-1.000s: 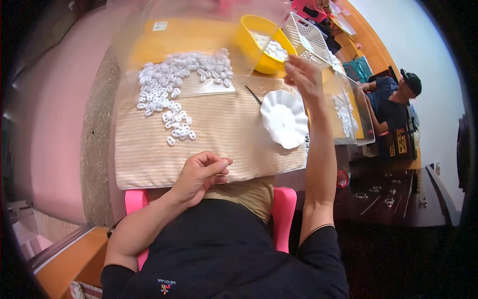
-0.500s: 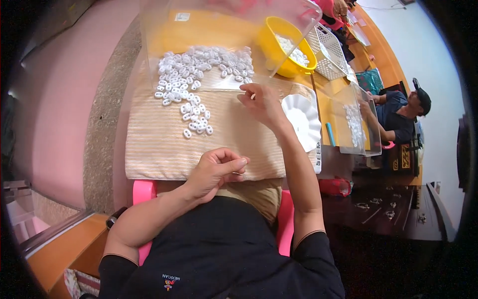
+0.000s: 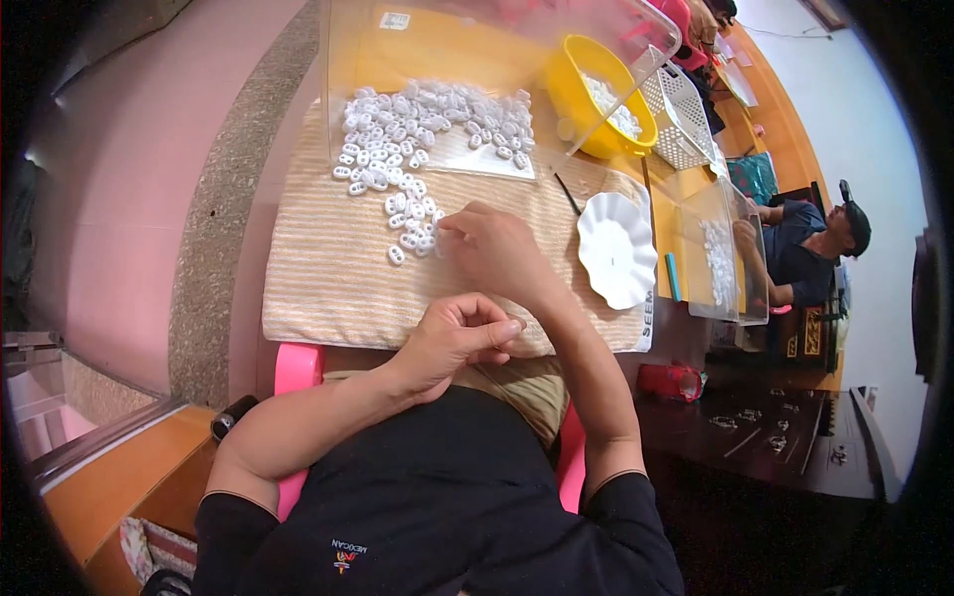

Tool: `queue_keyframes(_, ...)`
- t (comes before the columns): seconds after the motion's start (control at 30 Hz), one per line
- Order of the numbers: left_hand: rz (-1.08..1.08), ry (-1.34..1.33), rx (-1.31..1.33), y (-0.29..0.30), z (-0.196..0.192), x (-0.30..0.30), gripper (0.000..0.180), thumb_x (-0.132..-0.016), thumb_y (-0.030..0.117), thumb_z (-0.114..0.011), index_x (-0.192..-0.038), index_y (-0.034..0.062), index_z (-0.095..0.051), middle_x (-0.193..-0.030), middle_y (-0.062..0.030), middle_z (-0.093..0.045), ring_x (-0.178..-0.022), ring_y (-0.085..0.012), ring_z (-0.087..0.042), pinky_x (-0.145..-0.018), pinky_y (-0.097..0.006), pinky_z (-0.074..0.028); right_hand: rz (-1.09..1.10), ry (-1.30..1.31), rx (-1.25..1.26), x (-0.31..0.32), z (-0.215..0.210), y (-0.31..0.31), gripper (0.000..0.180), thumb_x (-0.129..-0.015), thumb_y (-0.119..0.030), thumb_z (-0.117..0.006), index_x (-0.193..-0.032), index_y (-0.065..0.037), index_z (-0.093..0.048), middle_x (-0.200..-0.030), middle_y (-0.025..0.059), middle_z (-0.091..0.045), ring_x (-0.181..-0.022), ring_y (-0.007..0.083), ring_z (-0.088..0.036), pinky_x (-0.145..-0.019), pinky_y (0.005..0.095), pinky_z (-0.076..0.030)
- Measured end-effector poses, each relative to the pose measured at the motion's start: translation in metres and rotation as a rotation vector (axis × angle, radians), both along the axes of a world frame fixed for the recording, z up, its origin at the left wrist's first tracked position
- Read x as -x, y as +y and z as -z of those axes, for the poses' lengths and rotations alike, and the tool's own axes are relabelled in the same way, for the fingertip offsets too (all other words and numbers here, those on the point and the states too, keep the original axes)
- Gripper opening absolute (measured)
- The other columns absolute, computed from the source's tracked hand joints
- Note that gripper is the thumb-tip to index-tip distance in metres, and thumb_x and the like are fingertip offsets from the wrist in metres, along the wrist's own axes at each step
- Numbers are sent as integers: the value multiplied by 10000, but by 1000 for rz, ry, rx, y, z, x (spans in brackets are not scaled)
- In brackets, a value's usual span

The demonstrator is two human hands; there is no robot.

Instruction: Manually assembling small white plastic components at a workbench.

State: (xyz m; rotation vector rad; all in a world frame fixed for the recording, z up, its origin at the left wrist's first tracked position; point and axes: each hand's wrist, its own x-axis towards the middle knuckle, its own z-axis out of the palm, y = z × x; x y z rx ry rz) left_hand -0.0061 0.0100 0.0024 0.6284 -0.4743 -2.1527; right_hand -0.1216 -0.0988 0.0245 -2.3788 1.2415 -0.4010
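Small white oval plastic pieces with two holes each [image 3: 383,134] lie heaped on a striped beige towel [image 3: 328,263] and on the clear bin's floor. A loose trail of them [image 3: 400,223] runs toward me. My right hand [image 3: 497,253] is at the right side of this trail, fingertips beside the nearest pieces; the hand hides its thumb and part of its fingers. Close to my body, my left hand [image 3: 459,341] is closed in a pinch, thumb against the fingers. Whatever it holds is too small or hidden to make out.
A clear plastic bin [image 3: 656,30] lies tipped around the heap. Right of it are a yellow basin [image 3: 601,139] with white pieces, a white basket [image 3: 676,114], a white scalloped dish [image 3: 616,248], a thin black stick [image 3: 567,194] and a teal bar [image 3: 673,276]. A person [image 3: 810,243] works beyond.
My right hand has moved left and toward me, from beside the bin's edge to the loose trail of pieces. The black stick has come into sight. My left hand keeps its pinch.
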Motion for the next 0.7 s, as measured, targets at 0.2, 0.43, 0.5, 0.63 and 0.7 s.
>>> queue_keyframes(0.2,12,-20,-2,0,-2,0,120,-883,148,-698,-895,52,-627,-826,-13,-626,-730,-69,-594,-674,-212,-522,-8,89,75,-5,-3,-2,239,-799,-111,-624,-1021,-131,-712,-949,103,-654,-840,317,-644,-742,394,-511)
queue_keyframes(0.43,10,-24,0,0,-4,-1,125,-884,158,-699,-881,57,-626,-811,-9,-627,-714,-62,-589,-664,-204,-515,-57,215,-13,-12,-11,-3,262,-837,-213,-605,-1080,-186,-700,-978,87,-647,-873,298,-645,-737,391,-501)
queue_keyframes(0.5,10,-22,-2,0,-4,-1,125,-884,159,-699,-881,57,-627,-809,-9,-627,-714,-61,-589,-664,-204,-515,-57,230,-13,-13,-9,-6,260,-840,-223,-601,-1078,-187,-700,-964,88,-645,-870,298,-644,-740,394,-499)
queue_keyframes(0.63,10,-21,1,0,-2,0,125,-883,162,-701,-884,59,-630,-808,-8,-628,-719,-61,-589,-666,-204,-516,-75,273,17,-12,-6,-7,253,-842,-229,-600,-1071,-189,-702,-922,91,-634,-849,301,-639,-734,399,-496)
queue_keyframes(0.7,5,-19,-1,0,-3,-1,127,-882,163,-702,-887,58,-631,-809,-8,-628,-721,-61,-589,-666,-205,-517,-80,251,16,-10,-6,-5,250,-842,-226,-598,-1067,-189,-702,-912,92,-630,-842,304,-636,-727,403,-495)
